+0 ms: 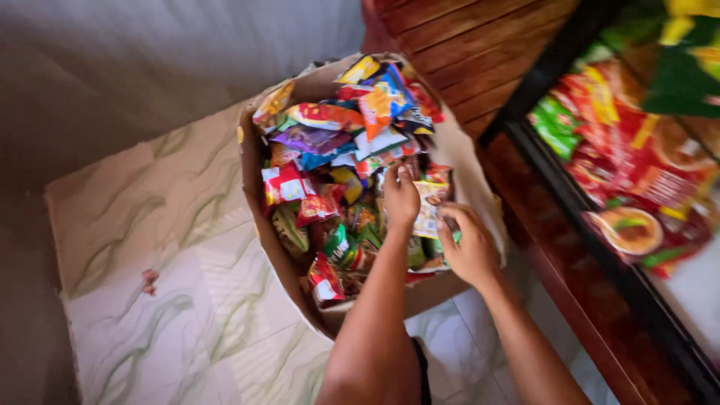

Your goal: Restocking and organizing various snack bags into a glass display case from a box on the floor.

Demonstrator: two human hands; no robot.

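While both my arms reach down into the big brown cardboard box [279, 247] on the pale green-veined tiled floor [172, 300], the work looks barely begun: the box is heaped to its rim with bright foil and plastic snack packets [330, 142], and I judge nearly all of them remain inside. My left hand [401, 196] is at the middle of the heap, fingers curled on a small packet whose colour I cannot make out; it seems pinched, not yet lifted clear. My right hand [469, 244] sits near the box's right edge, fingers closed on the pale cream packet [429, 214] lying between my 2 hands. Beyond the box's right side stands a dark wooden glass-fronted cabinet [600, 247] with red and green packets [637, 172] behind the glass.
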